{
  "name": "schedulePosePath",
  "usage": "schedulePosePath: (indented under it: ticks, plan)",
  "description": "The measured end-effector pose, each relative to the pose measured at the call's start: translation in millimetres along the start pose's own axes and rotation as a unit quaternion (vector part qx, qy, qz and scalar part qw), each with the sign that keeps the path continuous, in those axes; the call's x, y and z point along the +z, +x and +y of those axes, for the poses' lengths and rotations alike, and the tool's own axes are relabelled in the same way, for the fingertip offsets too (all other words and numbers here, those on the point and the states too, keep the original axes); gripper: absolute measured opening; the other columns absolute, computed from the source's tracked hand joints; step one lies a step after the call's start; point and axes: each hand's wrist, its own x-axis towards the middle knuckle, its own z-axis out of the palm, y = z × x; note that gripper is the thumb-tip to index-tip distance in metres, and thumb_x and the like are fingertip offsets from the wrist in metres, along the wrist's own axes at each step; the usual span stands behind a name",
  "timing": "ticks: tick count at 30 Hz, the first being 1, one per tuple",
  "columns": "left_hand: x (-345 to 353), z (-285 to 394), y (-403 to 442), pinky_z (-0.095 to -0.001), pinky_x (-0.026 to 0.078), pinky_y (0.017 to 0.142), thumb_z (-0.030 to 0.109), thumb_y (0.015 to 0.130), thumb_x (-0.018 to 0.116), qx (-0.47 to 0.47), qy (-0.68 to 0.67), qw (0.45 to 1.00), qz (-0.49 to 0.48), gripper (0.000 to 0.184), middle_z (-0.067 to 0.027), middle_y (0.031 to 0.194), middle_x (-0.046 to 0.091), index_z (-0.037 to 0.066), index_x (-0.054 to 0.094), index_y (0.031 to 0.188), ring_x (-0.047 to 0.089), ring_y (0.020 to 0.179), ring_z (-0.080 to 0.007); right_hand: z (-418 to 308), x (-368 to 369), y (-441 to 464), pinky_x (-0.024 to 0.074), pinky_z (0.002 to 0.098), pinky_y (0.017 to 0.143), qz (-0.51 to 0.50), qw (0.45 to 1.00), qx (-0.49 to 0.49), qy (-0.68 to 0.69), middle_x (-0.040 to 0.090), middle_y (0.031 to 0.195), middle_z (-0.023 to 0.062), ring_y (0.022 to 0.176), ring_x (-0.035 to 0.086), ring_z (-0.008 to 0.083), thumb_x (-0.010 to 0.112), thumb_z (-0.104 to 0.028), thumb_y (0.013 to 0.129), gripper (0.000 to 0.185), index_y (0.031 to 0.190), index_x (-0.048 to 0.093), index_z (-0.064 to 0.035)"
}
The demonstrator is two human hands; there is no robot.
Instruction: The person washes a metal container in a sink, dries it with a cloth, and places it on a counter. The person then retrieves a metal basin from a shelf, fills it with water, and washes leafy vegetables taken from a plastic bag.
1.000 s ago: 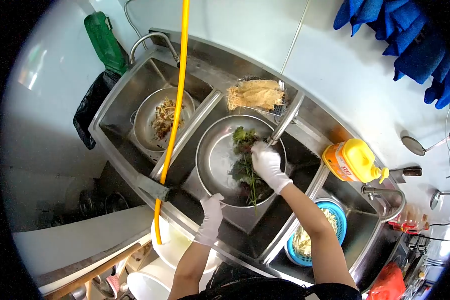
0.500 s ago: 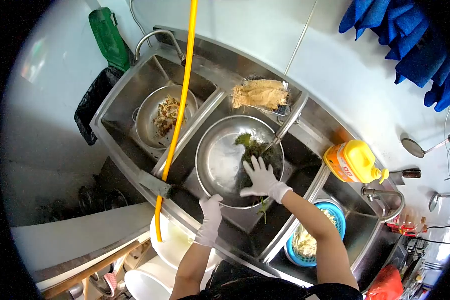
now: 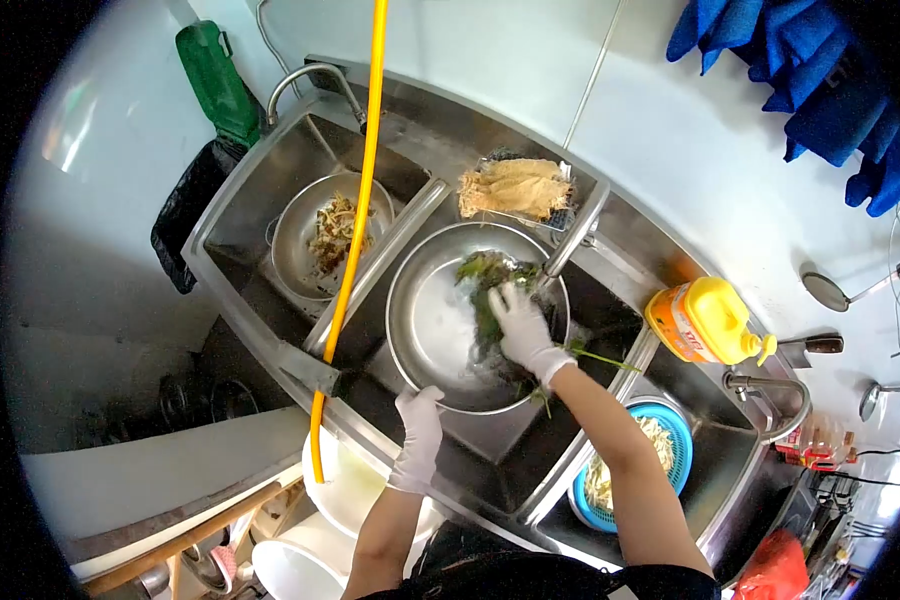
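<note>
A wide metal basin (image 3: pixel 438 330) sits in the middle sink, with water and dark leafy greens (image 3: pixel 485 268) in its right half. My gloved right hand (image 3: pixel 522 330) presses down among the greens, fingers stretched and slightly apart, the tips partly hidden by leaves and water. The faucet spout (image 3: pixel 577 232) reaches over the basin just beyond this hand. At the basin's near rim, my gloved left hand (image 3: pixel 418 430) is closed on the edge. A loose green stem (image 3: pixel 605 357) sticks out past the rim beside my right wrist.
A pan with food scraps (image 3: pixel 332 235) stands in the left sink; a blue colander (image 3: pixel 682 440) of pale shreds is in the right sink. A yellow hose (image 3: pixel 363 180) crosses the divider. Behind lies a tan cloth (image 3: pixel 515 188); a yellow jug (image 3: pixel 710 320) stands at right.
My right hand has moved slightly away from me and deeper into the greens, its fingers less spread. The greens have shifted and a stem now pokes out rightward. My left hand stays at the rim.
</note>
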Motion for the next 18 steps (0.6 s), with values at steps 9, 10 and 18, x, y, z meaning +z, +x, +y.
schedulePosePath:
  ticks: [9,10,18]
  plan:
    - [-34.3,1.2,-1.9,-0.0321,0.051,0.058,-0.001,0.064,0.053,-0.045,0.001,0.999,0.015,0.021,-0.0077,0.079,0.058,-0.002,0.056,0.084,0.059,0.068,-0.0209,-9.4,-20.0,-20.9,0.0378,0.0387,0.096,-0.189,0.979,0.030,0.068,0.030,0.134,0.0247,0.119,0.037,0.0394,0.065,-0.029,0.072,0.077,0.135,0.028,-0.0043]
    - [-38.4,-1.8,2.2,-0.0331,0.051,0.058,0.000,0.064,0.054,-0.050,-0.001,0.999,0.012,0.020,-0.0083,0.079,0.058,-0.002,0.055,0.084,0.058,0.067,-0.0216,1.3,-30.0,-25.6,0.0348,0.0389,0.099,-0.202,0.972,-0.005,0.117,0.027,0.137,0.0248,0.123,0.034,0.0390,0.066,-0.034,0.072,0.079,0.136,0.028,-0.0057]
    - [-10.4,-12.0,-0.5,-0.0326,0.050,0.060,0.001,0.066,0.056,-0.090,-0.008,0.996,0.001,0.016,-0.0059,0.078,0.055,-0.001,0.055,0.082,0.055,0.069,-0.0188,83.2,-73.3,-29.2,0.0486,0.0405,0.074,0.184,0.938,0.222,0.190,0.063,0.086,0.0178,0.082,0.061,0.0332,0.059,-0.031,0.079,0.032,0.102,0.062,-0.0090]
